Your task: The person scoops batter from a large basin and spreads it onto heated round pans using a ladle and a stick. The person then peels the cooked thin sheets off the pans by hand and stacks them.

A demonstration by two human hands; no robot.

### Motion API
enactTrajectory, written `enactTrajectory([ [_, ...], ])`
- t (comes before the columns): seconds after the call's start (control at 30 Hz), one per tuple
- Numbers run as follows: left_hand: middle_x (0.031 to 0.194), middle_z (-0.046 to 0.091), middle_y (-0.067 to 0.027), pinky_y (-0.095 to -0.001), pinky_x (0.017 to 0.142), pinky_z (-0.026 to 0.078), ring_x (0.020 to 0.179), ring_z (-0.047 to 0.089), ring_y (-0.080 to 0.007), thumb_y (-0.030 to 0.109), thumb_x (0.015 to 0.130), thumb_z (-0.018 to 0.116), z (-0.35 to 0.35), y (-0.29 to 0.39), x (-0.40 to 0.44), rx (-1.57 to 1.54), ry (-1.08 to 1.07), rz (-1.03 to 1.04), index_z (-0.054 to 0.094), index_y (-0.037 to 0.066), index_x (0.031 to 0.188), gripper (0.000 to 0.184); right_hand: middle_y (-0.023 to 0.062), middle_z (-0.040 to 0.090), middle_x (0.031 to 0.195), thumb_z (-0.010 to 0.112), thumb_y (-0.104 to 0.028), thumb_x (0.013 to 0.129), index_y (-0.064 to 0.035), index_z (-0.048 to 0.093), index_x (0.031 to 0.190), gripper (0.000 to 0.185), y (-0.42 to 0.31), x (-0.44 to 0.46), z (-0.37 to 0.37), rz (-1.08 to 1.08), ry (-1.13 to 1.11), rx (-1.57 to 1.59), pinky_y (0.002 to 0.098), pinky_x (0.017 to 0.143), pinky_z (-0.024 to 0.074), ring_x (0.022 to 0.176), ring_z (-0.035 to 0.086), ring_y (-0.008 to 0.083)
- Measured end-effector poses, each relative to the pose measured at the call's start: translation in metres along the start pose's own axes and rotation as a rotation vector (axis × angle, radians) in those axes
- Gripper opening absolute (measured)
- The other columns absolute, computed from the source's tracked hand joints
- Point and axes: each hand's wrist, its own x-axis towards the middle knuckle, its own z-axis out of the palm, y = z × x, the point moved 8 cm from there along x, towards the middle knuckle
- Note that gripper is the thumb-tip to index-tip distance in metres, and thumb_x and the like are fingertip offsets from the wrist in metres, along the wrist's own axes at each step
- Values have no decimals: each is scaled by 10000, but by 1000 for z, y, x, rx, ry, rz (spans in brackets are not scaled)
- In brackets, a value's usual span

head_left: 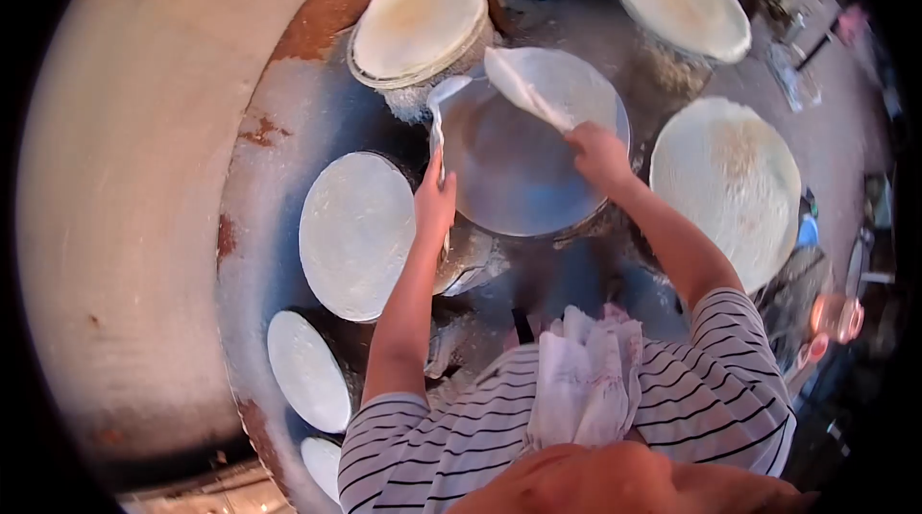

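A round grey metal plate point(523, 189) lies in front of me, its surface partly bare. Over its upper right part is a thin white dough sheet point(571, 82), with its near edge rolled back into a fold. My right hand point(600, 160) is closed on the lower end of that fold. At the plate's left rim is my left hand point(435, 205), thumb and fingers pinched around the lower end of a narrow white strip point(439, 115). The strip curls over at the top; whether it belongs to the same sheet I cannot tell.
Round pale sheets lie on raised supports around me: one at left point(355, 235), one behind the plate point(420, 24), one at the far right point(684, 10) and one beside my right arm point(727, 192). A large curved, rust-patched surface point(154, 197) fills the left side.
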Motion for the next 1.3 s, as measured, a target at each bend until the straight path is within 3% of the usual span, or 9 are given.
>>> enactTrajectory([
  [0.2, 1217, 594, -119, -305, 662, 508, 703, 620, -198, 121, 893, 550, -10, 41, -79, 157, 108, -196, 384, 127, 1405, 538, 117, 630, 904, 569, -4, 684, -54, 679, 920, 265, -10, 10, -12, -270, -156, 130, 392, 797, 476, 919, 581, 332],
  [0.27, 1365, 480, -147, -328, 1008, 369, 1261, 461, -258, 125, 888, 555, -7, 72, -94, 100, 116, -190, 393, 111, 1399, 536, 121, 628, 873, 565, -4, 676, -47, 676, 891, 246, 3, 11, -39, -354, -118, 218, 393, 792, 474, 886, 581, 340],
  [0.53, 1267, 561, -158, -324, 897, 438, 1088, 589, -251, 185, 911, 537, 25, 88, -95, 37, 92, -235, 396, 137, 1397, 508, 125, 610, 861, 576, -27, 669, -45, 657, 845, 194, 23, 57, -2, -339, -226, 161, 391, 748, 473, 850, 588, 328],
  [0.9, 1243, 578, -121, -250, 659, 436, 692, 487, -112, 177, 920, 529, 37, 90, -166, 0, -163, -769, 335, 246, 1436, 555, 118, 647, 913, 648, -31, 661, -40, 672, 877, 217, 36, 100, -11, -464, -426, 234, 375, 779, 474, 878, 594, 321],
  [1.0, 1083, 638, -110, -267, 621, 432, 634, 461, -116, 176, 912, 536, 32, 99, -191, 78, -210, -786, 333, 246, 1436, 566, 104, 654, 910, 639, -31, 676, -52, 673, 864, 191, 32, 51, -3, -485, -521, 311, 361, 753, 477, 863, 606, 291],
  [1.03, 835, 626, -101, -273, 596, 432, 593, 446, -131, 195, 909, 542, 29, 108, -197, 31, -120, -545, 337, 242, 1434, 566, 86, 656, 894, 639, -42, 682, -59, 673, 857, 179, 36, 42, -17, -350, -693, 384, 348, 723, 476, 847, 613, 256],
  [1.1, 844, 629, -108, -281, 605, 434, 587, 437, -138, 207, 910, 541, 30, 96, -195, 80, -43, -225, 335, 251, 1434, 565, 84, 655, 897, 635, -44, 676, -63, 677, 866, 195, 55, 66, -8, -398, -715, 423, 342, 716, 476, 850, 614, 241],
  [1.17, 1078, 610, -114, -265, 700, 445, 725, 516, -137, 188, 906, 543, 34, 109, -186, 60, -186, -487, 351, 222, 1429, 557, 83, 654, 877, 647, -67, 672, -69, 679, 857, 188, 45, 99, -11, -266, -645, 309, 329, 706, 484, 818, 619, 253],
  [1.3, 1160, 608, -92, -269, 757, 460, 812, 573, -141, 159, 905, 549, 43, 115, -178, 57, -283, -677, 382, 161, 1413, 535, 87, 635, 806, 690, -75, 641, -69, 668, 808, 168, 16, 109, 23, -790, -418, 348, 314, 653, 471, 722, 586, 272],
])
